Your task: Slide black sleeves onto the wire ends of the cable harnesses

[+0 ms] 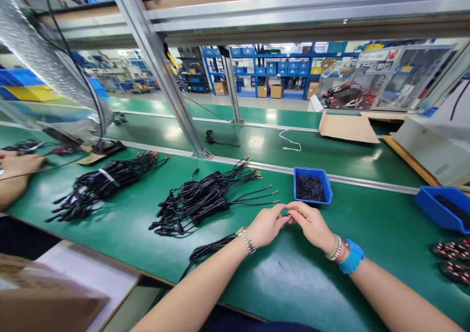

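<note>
**Fingers (299,213) pinched together over a long green table (293,293)**

The smooth table runs across the view. Two large bundles of black cable lie on it: the nearer black bundle (200,200) fans out into thin brass-tipped leads, and the farther black bundle (106,182) is bound with a white strap. A shallow blue plastic tray (303,171) of short dark pieces sits just beyond the hands. The left hand (266,225) wears a metal link watch; the right hand (310,225) wears a blue wristband and beaded bracelets. Both are clenched into a tight, steady pinch, tips meeting above the table, clear of the bundles. Anything held between them is too small to tell. Another person's hand (18,168) rests at far left.
</note>
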A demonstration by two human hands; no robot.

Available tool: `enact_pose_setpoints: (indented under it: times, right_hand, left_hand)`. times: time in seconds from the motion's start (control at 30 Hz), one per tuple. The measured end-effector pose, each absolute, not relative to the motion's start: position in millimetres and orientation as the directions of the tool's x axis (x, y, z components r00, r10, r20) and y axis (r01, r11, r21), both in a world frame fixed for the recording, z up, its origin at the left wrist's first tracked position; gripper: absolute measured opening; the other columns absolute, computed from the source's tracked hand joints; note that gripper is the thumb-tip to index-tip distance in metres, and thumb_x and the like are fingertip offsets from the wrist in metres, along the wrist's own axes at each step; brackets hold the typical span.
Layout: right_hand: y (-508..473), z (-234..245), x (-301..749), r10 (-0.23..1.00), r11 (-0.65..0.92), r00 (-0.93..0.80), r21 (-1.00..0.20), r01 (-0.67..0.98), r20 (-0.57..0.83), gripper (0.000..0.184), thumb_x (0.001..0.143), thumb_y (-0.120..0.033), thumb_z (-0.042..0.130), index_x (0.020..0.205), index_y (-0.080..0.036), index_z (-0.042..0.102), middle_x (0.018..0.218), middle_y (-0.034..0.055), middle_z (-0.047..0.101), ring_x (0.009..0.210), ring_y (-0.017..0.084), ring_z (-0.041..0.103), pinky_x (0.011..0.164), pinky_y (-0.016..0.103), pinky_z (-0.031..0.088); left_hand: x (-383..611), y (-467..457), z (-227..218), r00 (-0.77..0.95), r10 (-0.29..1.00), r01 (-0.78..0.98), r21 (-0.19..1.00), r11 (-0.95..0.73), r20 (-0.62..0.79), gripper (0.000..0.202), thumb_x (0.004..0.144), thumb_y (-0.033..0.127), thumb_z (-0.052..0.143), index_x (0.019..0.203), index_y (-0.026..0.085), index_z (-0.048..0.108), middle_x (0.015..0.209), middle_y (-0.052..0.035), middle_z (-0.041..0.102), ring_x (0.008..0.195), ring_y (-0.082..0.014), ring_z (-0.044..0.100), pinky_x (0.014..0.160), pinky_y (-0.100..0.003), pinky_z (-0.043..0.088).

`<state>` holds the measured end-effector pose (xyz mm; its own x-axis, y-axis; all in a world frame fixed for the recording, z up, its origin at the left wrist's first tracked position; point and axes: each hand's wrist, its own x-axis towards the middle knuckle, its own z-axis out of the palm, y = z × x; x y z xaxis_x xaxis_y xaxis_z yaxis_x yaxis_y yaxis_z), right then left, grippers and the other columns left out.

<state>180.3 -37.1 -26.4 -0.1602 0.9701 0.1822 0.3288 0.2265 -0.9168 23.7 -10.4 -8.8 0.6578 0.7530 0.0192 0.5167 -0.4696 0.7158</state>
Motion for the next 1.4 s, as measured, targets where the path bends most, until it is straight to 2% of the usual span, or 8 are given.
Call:
enact_pose_setpoints:
  times: [0.1, 0.23, 0.3, 0.43, 0.67, 0.9, 1.23, 1.4]
  right_hand:
    - [-33, -16, 186, 0.979, 0.145, -0.163, -0.978, 0.148, 0.12, 0.016, 0.082, -0.027, 0.047, 0.093, -0.017, 0.052, 0.067, -0.0003, 0.057, 0.06, 0.011, 0.054, 0.061, 0.026, 0.045]
    - [-6, 11, 208, 0.982, 0.171, -0.112, -0.969, 0.179, 0.152, 0.019, 0.082, -0.028, 0.044, 0.096, -0.017, 0.051, 0.069, 0.0011, 0.059, 0.059, 0.012, 0.055, 0.06, 0.027, 0.046]
    - [12, 24, 226, 0.972, 0.236, -0.125, -0.835, 0.498, 0.2, 0.019, 0.082, -0.025, 0.043, 0.092, -0.016, 0.055, 0.074, 0.0037, 0.062, 0.065, 0.013, 0.057, 0.065, 0.028, 0.046]
    - [36, 30, 253, 0.912, 0.407, -0.408, -0.197, 0.892, 0.039, 0.02, 0.078, -0.016, 0.046, 0.076, -0.016, 0.066, 0.082, 0.0068, 0.064, 0.08, 0.017, 0.056, 0.077, 0.029, 0.041]
    - [46, 11, 243, 0.858, 0.49, -0.498, -0.087, 0.867, -0.128, 0.018, 0.068, -0.011, 0.053, 0.072, -0.017, 0.069, 0.078, 0.0084, 0.063, 0.085, 0.02, 0.054, 0.072, 0.026, 0.039]
    - [56, 4, 248, 0.864, 0.46, -0.49, -0.213, 0.862, -0.117, 0.017, 0.067, -0.011, 0.05, 0.066, -0.015, 0.067, 0.073, 0.0068, 0.063, 0.073, 0.016, 0.056, 0.068, 0.024, 0.039]
    - [44, 8, 250, 0.97, 0.191, -0.241, -0.624, 0.758, 0.004, 0.015, 0.072, -0.027, 0.048, 0.069, -0.013, 0.055, 0.06, 0.0004, 0.058, 0.052, 0.009, 0.051, 0.051, 0.021, 0.042]
    - [23, 12, 204, 0.994, 0.092, -0.081, -0.946, 0.312, 0.069, 0.018, 0.071, -0.032, 0.056, 0.073, -0.014, 0.052, 0.06, -0.0001, 0.058, 0.05, 0.009, 0.054, 0.051, 0.023, 0.046]
  left_hand:
    - [31, -8, -11, 0.622, 0.782, 0.374, 0.862, -0.341, 0.039, 0.03, 0.084, 0.036, 0.039, 0.073, 0.016, 0.057, 0.053, 0.0026, 0.051, 0.051, -0.0092, 0.044, 0.052, -0.02, 0.034]
    - [23, -2, -15, 0.546, 0.837, 0.147, 0.988, -0.047, -0.041, 0.028, 0.081, 0.039, 0.044, 0.076, 0.015, 0.056, 0.052, 0.0048, 0.045, 0.044, -0.0058, 0.032, 0.043, -0.018, 0.024]
    - [16, 3, -20, 0.502, 0.858, 0.05, 0.994, 0.094, -0.106, 0.029, 0.08, 0.041, 0.046, 0.082, 0.014, 0.056, 0.055, 0.0048, 0.045, 0.041, -0.0046, 0.026, 0.04, -0.019, 0.019]
    - [7, 13, -28, 0.421, 0.905, -0.069, 0.993, 0.095, -0.057, 0.031, 0.079, 0.041, 0.048, 0.076, 0.012, 0.059, 0.067, 0.0009, 0.05, 0.045, -0.0038, 0.032, 0.043, -0.019, 0.025]
    - [6, 13, -27, 0.426, 0.901, -0.053, 0.992, 0.11, -0.077, 0.031, 0.08, 0.04, 0.048, 0.08, 0.012, 0.061, 0.065, 0.0013, 0.049, 0.046, -0.0045, 0.035, 0.045, -0.02, 0.027]
    - [7, 10, -27, 0.419, 0.903, -0.049, 0.99, 0.132, -0.1, 0.033, 0.079, 0.039, 0.049, 0.094, 0.013, 0.061, 0.065, 0.0018, 0.049, 0.047, -0.0053, 0.036, 0.046, -0.021, 0.03]
    - [8, 7, -26, 0.433, 0.895, -0.077, 0.985, 0.154, -0.106, 0.031, 0.076, 0.038, 0.054, 0.091, 0.012, 0.062, 0.067, -0.0009, 0.055, 0.049, -0.0067, 0.041, 0.049, -0.021, 0.036]
    - [7, 3, -20, 0.415, 0.898, -0.139, 0.966, 0.218, -0.143, 0.027, 0.072, 0.035, 0.06, 0.085, 0.012, 0.062, 0.068, -0.0024, 0.059, 0.054, -0.0083, 0.048, 0.055, -0.023, 0.041]
